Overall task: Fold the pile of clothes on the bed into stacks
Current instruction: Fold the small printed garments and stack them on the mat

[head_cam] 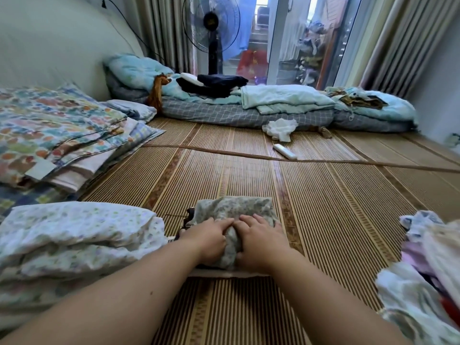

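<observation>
A grey floral garment (pixel 236 207) lies folded on top of a small stack on the bamboo mat (pixel 336 220), straight ahead of me. My left hand (pixel 211 239) and my right hand (pixel 261 239) rest side by side on its near part, fingers bunching the cloth between them. A dark item and a pale item peek out under the garment at its left and near edges. The unfolded pile of clothes (pixel 428 270), in white, pink and light blue, sits at the right edge of the view.
A pale floral quilt (pixel 74 235) lies to my left, with folded colourful bedding (pixel 57 130) behind it. Blue and grey quilts (pixel 273 105) line the far side. A white cloth (pixel 281 128) and a remote (pixel 285 151) lie on the mat. A fan (pixel 214 33) stands behind.
</observation>
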Motion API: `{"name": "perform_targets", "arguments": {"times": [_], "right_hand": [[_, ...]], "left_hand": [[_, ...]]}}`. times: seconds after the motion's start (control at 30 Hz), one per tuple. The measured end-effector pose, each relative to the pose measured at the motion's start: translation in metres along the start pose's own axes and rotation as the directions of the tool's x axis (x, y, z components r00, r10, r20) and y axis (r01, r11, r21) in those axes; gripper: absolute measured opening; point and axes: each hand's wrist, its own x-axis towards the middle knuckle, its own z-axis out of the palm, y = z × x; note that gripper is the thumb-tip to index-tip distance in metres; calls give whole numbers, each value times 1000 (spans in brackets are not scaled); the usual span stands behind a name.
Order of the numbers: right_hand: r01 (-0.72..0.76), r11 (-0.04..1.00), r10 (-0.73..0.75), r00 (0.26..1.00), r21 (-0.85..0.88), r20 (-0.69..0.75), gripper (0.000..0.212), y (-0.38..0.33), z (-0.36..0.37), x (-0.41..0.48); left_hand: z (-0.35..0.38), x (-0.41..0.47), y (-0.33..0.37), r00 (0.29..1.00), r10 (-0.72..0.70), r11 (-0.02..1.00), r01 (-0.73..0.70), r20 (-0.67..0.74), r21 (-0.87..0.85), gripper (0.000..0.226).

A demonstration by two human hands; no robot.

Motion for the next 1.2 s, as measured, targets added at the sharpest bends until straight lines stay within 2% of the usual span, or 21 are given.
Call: {"name": "perform_targets", "arguments": {"times": [0.2, 0.37, 0.43, 0.53, 0.73, 0.9, 1.0, 1.13, 1.2], "right_hand": [[-153, 987, 154, 988, 52, -19, 79, 60, 2, -40], [-228, 973, 228, 973, 22, -20, 88, 83, -2, -62], [-216, 976, 216, 976, 8, -40, 90, 80, -9, -70], [-193, 981, 195, 977, 29, -88, 88, 68, -26, -92], [-181, 977, 203, 950, 112, -236, 79, 60, -68, -197], [-290, 940, 331, 900, 178, -283, 73, 82, -64, -312], [-344, 913, 387, 899, 218, -205, 77, 91, -41, -370], [-399, 881, 392, 916, 252, 82, 94, 90, 7, -423], [-429, 857, 387, 902, 287, 192, 97, 89, 30, -436]], "left_hand": [[27, 3, 49, 988, 151, 976, -156, -43, -155, 66], [43, -2, 75, 982, 110, 993, -100, -153, 68, 67], [42, -12, 75, 984, 80, 992, -63, -157, 111, 72], [35, -39, 74, 980, 109, 985, -84, -166, 149, 78], [44, -131, 89, 939, 267, 960, -239, -217, 147, 76], [98, -221, 119, 897, 423, 902, -430, -128, -38, 72], [137, -253, 144, 882, 469, 879, -471, -43, -72, 77], [177, -272, 166, 866, 476, 878, -478, 152, -26, 88], [189, -275, 172, 869, 476, 873, -486, 136, 49, 80]]}}
